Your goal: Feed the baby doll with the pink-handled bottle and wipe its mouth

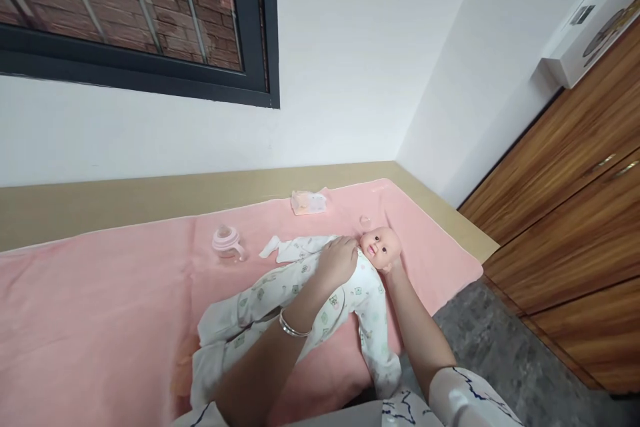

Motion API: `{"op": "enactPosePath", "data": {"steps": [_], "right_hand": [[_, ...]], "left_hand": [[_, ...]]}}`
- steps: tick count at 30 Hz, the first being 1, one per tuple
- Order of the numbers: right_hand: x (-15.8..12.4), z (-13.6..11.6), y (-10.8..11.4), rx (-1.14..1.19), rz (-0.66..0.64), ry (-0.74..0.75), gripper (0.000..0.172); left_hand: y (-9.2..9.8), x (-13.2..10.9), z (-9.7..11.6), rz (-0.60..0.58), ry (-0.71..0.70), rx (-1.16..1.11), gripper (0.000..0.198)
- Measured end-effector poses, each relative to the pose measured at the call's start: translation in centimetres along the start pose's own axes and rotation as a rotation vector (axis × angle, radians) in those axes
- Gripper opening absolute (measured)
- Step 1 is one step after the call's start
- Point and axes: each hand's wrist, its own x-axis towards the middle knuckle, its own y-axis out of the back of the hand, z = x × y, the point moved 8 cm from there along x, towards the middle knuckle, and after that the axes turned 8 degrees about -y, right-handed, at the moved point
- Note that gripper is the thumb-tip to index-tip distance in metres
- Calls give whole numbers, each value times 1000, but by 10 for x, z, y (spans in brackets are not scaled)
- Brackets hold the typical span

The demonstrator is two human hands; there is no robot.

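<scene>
A baby doll (379,248) lies on its back on a pink blanket (125,300), its head toward the right. It wears a white patterned outfit (367,320) with long sleeves and legs. My left hand (341,260) rests flat on the doll's chest, fingers stretched out below its chin. At the back of the doll's head and neck is my right hand (395,272); its fingers are hidden beneath them. One sleeve (383,357) hangs toward me, while the other (300,249) stretches out to the left.
A pink-lidded cup with handles (227,242) lies left of the doll. Beyond it are a small clear packet (309,202) and a small clear round item (365,221). The wooden tabletop (150,193) meets the white wall; wooden cabinets (575,240) stand at right.
</scene>
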Motion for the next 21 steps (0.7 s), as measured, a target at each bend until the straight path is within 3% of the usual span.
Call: {"op": "enactPosePath", "data": {"steps": [6,10,13,16,19,21], "right_hand": [[-42,0,-13,348,18,-166,49],[-55,-12,-8,356,60,-143,53],[-59,-29,19,294,248,-56,33],[-59,-53,41,258,404,22,20],[-52,-82,37,155,430,104,18],[-40,-103,21,-79,414,159,21]], "left_hand": [[2,-2,5,-31,13,18,22],[18,-22,30,-13,-26,33,31],[27,-55,55,25,-123,43,36],[28,-100,62,117,-234,63,34],[31,-144,45,285,-328,159,35],[35,-167,25,361,-321,287,41]]}}
